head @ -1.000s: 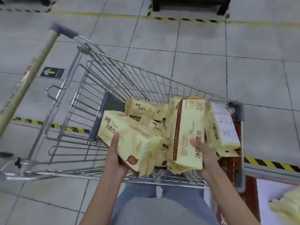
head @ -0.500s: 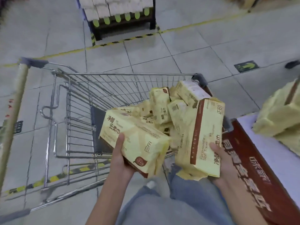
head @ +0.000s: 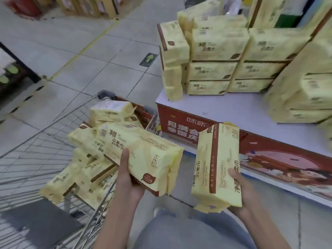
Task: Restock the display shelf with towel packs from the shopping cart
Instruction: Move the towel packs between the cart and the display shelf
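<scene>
My left hand (head: 128, 178) grips a yellow towel pack (head: 143, 155) lying flat, held just right of the wire shopping cart (head: 45, 141). In my right hand (head: 241, 187) a second yellow towel pack (head: 218, 166) stands upright, in front of the display shelf's red front edge. Several more yellow packs (head: 86, 169) lie piled in the cart. The low display shelf (head: 239, 112) has a white top with stacked towel packs (head: 215, 56) at its back and right side.
Grey tiled floor with yellow lines and a green arrow sticker (head: 148, 59) stretches beyond the cart. Dark shelving (head: 16, 72) stands at the far left. Other stock displays (head: 86, 5) line the top. My legs in jeans (head: 188, 232) are below.
Both hands lifted their packs out of the cart and swung right with my view. The display shelf and its stacks came fully into sight; the cart now sits at lower left.
</scene>
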A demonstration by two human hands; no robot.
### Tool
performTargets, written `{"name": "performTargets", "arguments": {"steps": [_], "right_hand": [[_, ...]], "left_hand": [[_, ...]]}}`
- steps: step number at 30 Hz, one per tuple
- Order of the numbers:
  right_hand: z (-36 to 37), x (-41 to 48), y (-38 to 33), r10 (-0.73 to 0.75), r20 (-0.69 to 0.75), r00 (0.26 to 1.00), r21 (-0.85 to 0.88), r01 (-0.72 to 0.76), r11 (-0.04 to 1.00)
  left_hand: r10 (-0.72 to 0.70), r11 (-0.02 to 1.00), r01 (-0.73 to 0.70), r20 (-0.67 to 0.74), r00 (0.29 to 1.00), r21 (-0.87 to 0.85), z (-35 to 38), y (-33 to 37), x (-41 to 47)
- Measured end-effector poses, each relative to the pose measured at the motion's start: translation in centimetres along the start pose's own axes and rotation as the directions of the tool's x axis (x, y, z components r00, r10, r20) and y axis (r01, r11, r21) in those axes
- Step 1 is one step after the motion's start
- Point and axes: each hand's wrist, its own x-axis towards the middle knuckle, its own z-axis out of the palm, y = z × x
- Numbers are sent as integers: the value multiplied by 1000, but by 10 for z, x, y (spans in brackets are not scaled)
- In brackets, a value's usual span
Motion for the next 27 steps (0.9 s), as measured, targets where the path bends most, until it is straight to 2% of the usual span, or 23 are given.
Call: {"name": "performTargets", "arguments": {"steps": [4,7,10,14,19,23,27], "right_hand": [[-46,-33,-30,-90,-41,995,98,94,991],[-88,-53,-58,-106,-119,987,127,121,984],[-127,-73,-89,-126,-184,975,148,154,977],[-166,-89,-124,-174,-223,959,173,214,961],[-196,-96,-153,-209,-249,945,203,262,943],[-200,-89,-172,-228,-198,953,266,277,923],[-199,-74,-194,-244,-209,947,299,300,906]], "left_hand": [[-61,995,49,132,989,90,48,-52,5],[-100,982,81,104,990,171,83,-100,3],[-161,974,139,112,981,181,112,-151,0],[-255,944,220,120,959,244,135,-206,-11],[-319,920,278,117,941,275,151,-242,-16],[-319,936,276,193,928,220,174,-253,-4],[-332,939,298,233,914,171,220,-261,25]]}}
